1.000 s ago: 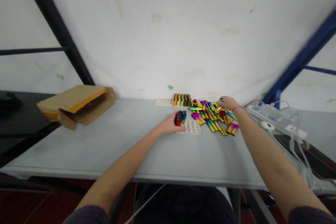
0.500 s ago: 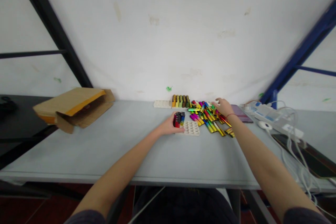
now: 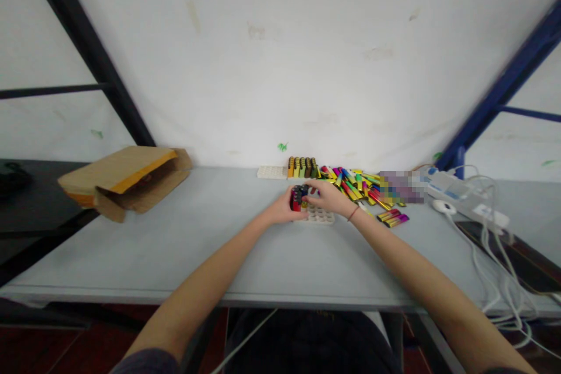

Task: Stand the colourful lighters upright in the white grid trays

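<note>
A white tray with round holes [image 3: 322,217] lies on the table, with several black-topped lighters [image 3: 297,201], red and blue ones among them, upright at its left end. My left hand [image 3: 281,205] curls around that end, fingers against the lighters and thumb at the tray's near edge. Above the tray, my right hand [image 3: 326,197] has its fingers closed beside the standing lighters on what looks like a lighter, mostly hidden by the fingers. A loose pile of shiny, many-coloured lighters [image 3: 350,187] lies right behind the right hand. Two more lighters [image 3: 393,218] lie to its right.
Against the wall stand a filled block of lighters [image 3: 302,168] and another white holed tray [image 3: 272,172]. An open cardboard box [image 3: 127,178] lies at left. A power strip [image 3: 467,198], white cables [image 3: 486,245] and a dark flat device [image 3: 512,257] occupy the right side.
My right hand has come from the right side of the pile leftward to the tray, its fingers now closed. Some lighters in the pile have shifted right. My left hand stays at the tray.
</note>
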Available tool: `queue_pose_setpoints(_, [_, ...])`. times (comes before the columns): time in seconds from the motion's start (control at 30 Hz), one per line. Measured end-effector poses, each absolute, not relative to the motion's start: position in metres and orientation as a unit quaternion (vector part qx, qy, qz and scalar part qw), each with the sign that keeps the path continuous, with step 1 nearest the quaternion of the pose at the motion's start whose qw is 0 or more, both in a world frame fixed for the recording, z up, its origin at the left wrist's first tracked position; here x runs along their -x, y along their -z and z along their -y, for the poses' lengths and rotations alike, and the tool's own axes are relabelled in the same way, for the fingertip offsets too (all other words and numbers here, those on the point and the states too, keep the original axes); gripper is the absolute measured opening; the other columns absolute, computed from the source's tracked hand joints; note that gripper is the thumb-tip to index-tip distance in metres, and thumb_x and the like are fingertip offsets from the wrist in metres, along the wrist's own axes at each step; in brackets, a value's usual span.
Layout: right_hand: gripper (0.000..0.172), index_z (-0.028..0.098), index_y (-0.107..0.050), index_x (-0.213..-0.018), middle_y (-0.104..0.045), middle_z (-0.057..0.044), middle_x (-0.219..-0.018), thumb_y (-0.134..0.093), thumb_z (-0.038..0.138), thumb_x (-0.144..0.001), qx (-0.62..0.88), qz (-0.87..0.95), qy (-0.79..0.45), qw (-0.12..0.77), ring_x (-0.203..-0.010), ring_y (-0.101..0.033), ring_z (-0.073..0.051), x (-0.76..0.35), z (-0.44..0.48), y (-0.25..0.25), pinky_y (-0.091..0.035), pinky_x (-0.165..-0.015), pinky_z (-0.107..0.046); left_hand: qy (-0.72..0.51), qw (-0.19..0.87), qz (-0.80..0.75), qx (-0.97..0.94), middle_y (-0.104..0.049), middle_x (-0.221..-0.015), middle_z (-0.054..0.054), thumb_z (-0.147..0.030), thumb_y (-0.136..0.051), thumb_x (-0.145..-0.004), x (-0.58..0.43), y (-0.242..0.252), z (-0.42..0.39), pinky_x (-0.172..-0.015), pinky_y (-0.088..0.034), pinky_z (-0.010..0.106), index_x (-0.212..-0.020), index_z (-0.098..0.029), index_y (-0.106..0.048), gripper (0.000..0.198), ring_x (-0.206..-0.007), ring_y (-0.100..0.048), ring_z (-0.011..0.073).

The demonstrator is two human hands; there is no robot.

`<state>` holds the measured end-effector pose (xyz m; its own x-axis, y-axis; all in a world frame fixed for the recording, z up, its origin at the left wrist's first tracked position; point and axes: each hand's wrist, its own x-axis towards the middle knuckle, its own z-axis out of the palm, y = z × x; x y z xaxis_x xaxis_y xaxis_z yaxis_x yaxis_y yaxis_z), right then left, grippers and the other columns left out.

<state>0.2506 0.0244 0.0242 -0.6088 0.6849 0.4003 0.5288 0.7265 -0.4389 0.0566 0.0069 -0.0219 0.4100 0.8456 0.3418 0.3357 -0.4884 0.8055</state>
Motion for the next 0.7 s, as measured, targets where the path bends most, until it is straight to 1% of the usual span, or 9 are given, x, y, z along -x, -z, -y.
queue_pose_setpoints(0.07, [0.022, 0.013, -0.065, -0.097, -0.068, -0.007, -0.083, -0.063, 0.027, -0.080, 0.351, 0.874, -0.176, 0.285, -0.070, -0.060, -0.016, -0.246, -0.026, -0.026, -0.048, -0.068, -0.028, -0.381, 0.328, -0.390, -0.772, -0.059, -0.111, 0.008, -0.033, -0.080, -0.060, -0.056, 0.022, -0.007, -0.092, -0.046, 0.041, -0.118, -0.015, -0.044, 0.070, -0.103, -0.058, 0.0273])
queue_pose_setpoints(0.1, [0.022, 0.013, -0.065, -0.096, -0.067, -0.006, -0.081, -0.062, 0.028, -0.080, 0.359, 0.863, -0.191, 0.299, -0.068, -0.060, -0.015, -0.246, -0.026, -0.027, -0.048, -0.066, -0.027, -0.379, 0.329, -0.392, -0.771, -0.059, -0.111, 0.008, -0.033, -0.079, -0.060, -0.056, 0.022, -0.007, -0.091, -0.047, 0.041, -0.117, -0.014, -0.044, 0.070, -0.102, -0.058, 0.0275])
queue_pose_setpoints(0.27, [0.032, 0.014, -0.063, -0.098, -0.065, -0.004, -0.079, -0.064, 0.037, -0.076, 0.400, 0.788, -0.274, 0.379, -0.062, -0.059, -0.013, -0.259, -0.032, -0.031, -0.050, -0.060, -0.026, -0.383, 0.352, -0.379, -0.765, -0.060, -0.112, 0.009, -0.031, -0.080, -0.061, -0.056, 0.022, -0.007, -0.089, -0.048, 0.039, -0.117, -0.016, -0.046, 0.067, -0.102, -0.059, 0.0262])
queue_pose_setpoints(0.4, [0.026, 0.014, -0.061, -0.084, -0.060, -0.002, -0.069, -0.059, 0.038, -0.079, 0.472, 0.657, -0.360, 0.464, -0.060, -0.058, -0.013, -0.293, -0.055, -0.037, -0.052, -0.060, -0.025, -0.384, 0.375, -0.365, -0.761, -0.059, -0.119, 0.011, -0.032, -0.080, -0.061, -0.056, 0.026, -0.008, -0.093, -0.046, 0.039, -0.116, -0.017, -0.047, 0.066, -0.108, -0.058, 0.0254])
queue_pose_setpoints(0.43, [0.023, 0.013, -0.060, -0.080, -0.059, -0.002, -0.066, -0.058, 0.036, -0.079, 0.505, 0.631, -0.361, 0.466, -0.059, -0.058, -0.012, -0.305, -0.063, -0.039, -0.051, -0.059, -0.024, -0.382, 0.379, -0.367, -0.759, -0.059, -0.120, 0.012, -0.033, -0.080, -0.061, -0.056, 0.027, -0.008, -0.094, -0.046, 0.039, -0.118, -0.016, -0.046, 0.068, -0.109, -0.058, 0.0255])
queue_pose_setpoints(0.5, [0.020, 0.012, -0.060, -0.073, -0.057, -0.002, -0.059, -0.060, 0.032, -0.077, 0.585, 0.608, -0.339, 0.416, -0.054, -0.056, -0.012, -0.330, -0.077, -0.042, -0.049, -0.055, -0.023, -0.380, 0.381, -0.370, -0.757, -0.058, -0.123, 0.013, -0.033, -0.080, -0.062, -0.056, 0.028, -0.009, -0.095, -0.045, 0.041, -0.122, -0.016, -0.044, 0.073, -0.109, -0.057, 0.0261])
queue_pose_setpoints(0.6, [0.026, 0.011, -0.062, -0.066, -0.057, -0.004, -0.054, -0.056, 0.033, -0.080, 0.687, 0.630, -0.220, 0.288, -0.052, -0.055, -0.014, -0.361, -0.093, -0.041, -0.043, -0.052, -0.023, -0.386, 0.349, -0.377, -0.766, -0.056, -0.124, 0.014, -0.034, -0.079, -0.063, -0.056, 0.028, -0.010, -0.099, -0.041, 0.044, -0.126, -0.015, -0.044, 0.075, -0.113, -0.055, 0.0282])
queue_pose_setpoints(0.67, [0.031, 0.009, -0.066, -0.070, -0.062, -0.008, -0.058, -0.054, 0.035, -0.082, 0.723, 0.638, -0.145, 0.223, -0.057, -0.059, -0.017, -0.373, -0.098, -0.035, -0.042, -0.055, -0.025, -0.394, 0.310, -0.383, -0.776, -0.055, -0.125, 0.014, -0.035, -0.079, -0.063, -0.056, 0.027, -0.010, -0.102, -0.038, 0.045, -0.128, -0.014, -0.045, 0.076, -0.116, -0.052, 0.0295])
queue_pose_setpoints(0.7, [0.032, 0.008, -0.068, -0.075, -0.065, -0.010, -0.063, -0.054, 0.036, -0.082, 0.730, 0.642, -0.114, 0.207, -0.061, -0.061, -0.019, -0.375, -0.099, -0.032, -0.043, -0.057, -0.026, -0.396, 0.294, -0.385, -0.780, -0.054, -0.126, 0.014, -0.035, -0.079, -0.063, -0.056, 0.027, -0.010, -0.104, -0.036, 0.046, -0.129, -0.013, -0.045, 0.078, -0.118, -0.050, 0.0298])
